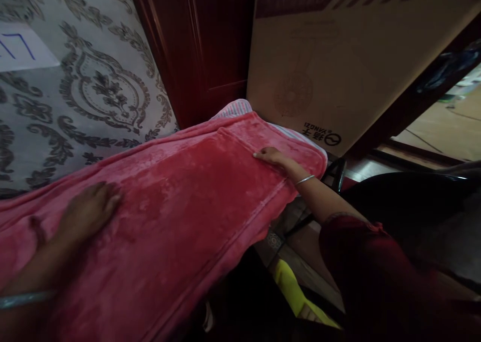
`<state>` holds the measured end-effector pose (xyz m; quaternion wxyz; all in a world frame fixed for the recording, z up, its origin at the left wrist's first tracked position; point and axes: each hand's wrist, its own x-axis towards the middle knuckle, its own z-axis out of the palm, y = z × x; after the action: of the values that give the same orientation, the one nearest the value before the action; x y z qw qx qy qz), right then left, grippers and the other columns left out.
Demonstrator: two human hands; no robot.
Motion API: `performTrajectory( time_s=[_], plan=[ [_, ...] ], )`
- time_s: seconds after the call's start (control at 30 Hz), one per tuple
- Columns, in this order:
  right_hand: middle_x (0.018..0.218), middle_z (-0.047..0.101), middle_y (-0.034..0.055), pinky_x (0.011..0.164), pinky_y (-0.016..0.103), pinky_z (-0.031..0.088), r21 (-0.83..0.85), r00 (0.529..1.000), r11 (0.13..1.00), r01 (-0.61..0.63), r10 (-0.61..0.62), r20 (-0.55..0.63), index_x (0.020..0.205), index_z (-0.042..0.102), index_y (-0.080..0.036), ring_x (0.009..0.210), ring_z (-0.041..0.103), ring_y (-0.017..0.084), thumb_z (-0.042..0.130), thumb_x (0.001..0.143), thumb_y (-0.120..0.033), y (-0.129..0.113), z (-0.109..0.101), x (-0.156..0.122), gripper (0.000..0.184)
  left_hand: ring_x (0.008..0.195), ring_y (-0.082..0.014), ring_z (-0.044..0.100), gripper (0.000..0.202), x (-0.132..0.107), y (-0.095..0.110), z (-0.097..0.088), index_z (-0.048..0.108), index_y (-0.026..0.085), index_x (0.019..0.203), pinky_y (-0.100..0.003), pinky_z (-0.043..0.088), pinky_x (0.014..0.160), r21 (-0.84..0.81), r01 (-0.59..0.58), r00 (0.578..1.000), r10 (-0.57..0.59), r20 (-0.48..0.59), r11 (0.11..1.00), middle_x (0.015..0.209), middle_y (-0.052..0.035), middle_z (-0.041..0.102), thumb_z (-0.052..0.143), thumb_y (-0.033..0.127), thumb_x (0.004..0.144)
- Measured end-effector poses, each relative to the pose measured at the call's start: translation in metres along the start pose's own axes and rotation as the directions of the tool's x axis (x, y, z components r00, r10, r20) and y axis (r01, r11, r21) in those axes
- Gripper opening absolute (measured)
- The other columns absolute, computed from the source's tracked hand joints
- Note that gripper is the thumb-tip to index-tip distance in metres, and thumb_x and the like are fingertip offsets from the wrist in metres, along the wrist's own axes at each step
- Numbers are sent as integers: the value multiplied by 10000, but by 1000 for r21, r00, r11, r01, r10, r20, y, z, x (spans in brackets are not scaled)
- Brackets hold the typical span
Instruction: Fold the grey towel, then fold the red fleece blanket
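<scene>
A plush pinkish-red blanket (195, 192) lies spread along a narrow raised surface, with a seam or fold line across its far end. My left hand (90, 209) rests palm down on the blanket's left part, fingers loosely extended and holding nothing. Toward the far right end, my right hand (271, 156) is closed at that fold line, its fingers pinching the plush cloth. Beneath the blanket, a striped cloth (236, 108) peeks out at the far edge. What supports the blanket is mostly hidden.
A patterned grey-and-white wall (108, 86) borders the left side. Behind stand a dark red wooden panel (221, 36) and a large cardboard box (323, 56). A black chair-like object (406, 197) is at right, and something yellow (291, 284) lies below.
</scene>
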<state>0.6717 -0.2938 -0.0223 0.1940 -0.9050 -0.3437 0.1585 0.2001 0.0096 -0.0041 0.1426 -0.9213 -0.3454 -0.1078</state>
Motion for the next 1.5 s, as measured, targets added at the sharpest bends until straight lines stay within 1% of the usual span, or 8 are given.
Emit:
performTrajectory(
  time_s=[0.13, 0.23, 0.43, 0.73, 0.87, 1.03, 1.23, 1.5],
  plan=[
    [1277, 693, 184, 813, 260, 487, -222, 999, 975, -7, -3, -42, 1238, 693, -126, 1096, 677, 263, 543, 983, -554, -6, 5, -11, 520, 1484, -366, 357, 650, -37, 59, 1, 474, 131, 1502, -544, 328, 1170, -90, -126, 983, 136, 122, 988, 1610, -159, 401, 271, 464, 982],
    [1267, 693, 191, 824, 277, 489, -301, 999, 954, -13, -4, -54, 1235, 689, -127, 1103, 673, 269, 532, 992, -520, -2, 7, -16, 487, 1502, -425, 296, 656, -59, 77, 9, 445, 174, 1538, -647, 289, 1158, -120, -135, 981, 149, 121, 984, 1636, -151, 354, 318, 477, 970],
    [1218, 713, 172, 833, 261, 459, -275, 986, 959, 69, -107, -128, 1163, 696, -123, 1078, 665, 244, 500, 1027, -419, 23, 12, -23, 379, 1485, -441, 318, 677, -67, 80, 14, 457, 176, 1538, -665, 303, 1152, -137, -133, 987, 143, 72, 982, 1611, -165, 393, 348, 507, 958],
    [1255, 696, 192, 804, 267, 462, -220, 992, 975, -11, -17, -126, 1200, 689, -108, 1085, 670, 258, 470, 1025, -491, 22, 9, -37, 475, 1497, -441, 294, 698, -69, 85, 8, 423, 163, 1557, -645, 279, 1173, -116, -122, 984, 136, 115, 986, 1636, -156, 350, 309, 522, 969],
    [1257, 695, 188, 804, 261, 463, -232, 996, 972, -29, 8, -91, 1229, 674, -104, 1072, 673, 257, 584, 967, -510, 36, 6, -49, 491, 1512, -424, 274, 695, -66, 84, 6, 409, 183, 1565, -647, 243, 1189, -151, -111, 984, 129, 120, 982, 1648, -143, 331, 311, 527, 969],
    [1118, 739, 142, 727, 249, 440, -177, 988, 984, -5, -22, -151, 1115, 697, -118, 948, 678, 223, 554, 982, -453, 52, 12, -64, 388, 1521, -416, 256, 691, -78, 97, -14, 341, 197, 1593, -670, 254, 1175, -218, -104, 981, 136, 139, 970, 1654, -160, 305, 348, 511, 978],
    [967, 731, 98, 649, 252, 386, -84, 966, 996, 11, -32, -257, 970, 684, -146, 818, 632, 197, 566, 944, -449, 60, 21, -68, 326, 1540, -411, 202, 666, -119, 123, -18, 382, 301, 1572, -701, 209, 1181, -249, -264, 950, 295, 99, 932, 1661, -111, 308, 464, 545, 958],
    [634, 478, -55, 595, 253, 315, 161, 978, 986, 44, -9, -211, 678, 510, -212, 629, 424, 126, 588, 859, -452, 70, 18, -67, 310, 1554, -408, 142, 664, -120, 128, -20, 353, 286, 1582, -724, 147, 1183, -262, -241, 941, 291, 174, 934, 1679, -123, 253, 462, 536, 977]
  ],
)
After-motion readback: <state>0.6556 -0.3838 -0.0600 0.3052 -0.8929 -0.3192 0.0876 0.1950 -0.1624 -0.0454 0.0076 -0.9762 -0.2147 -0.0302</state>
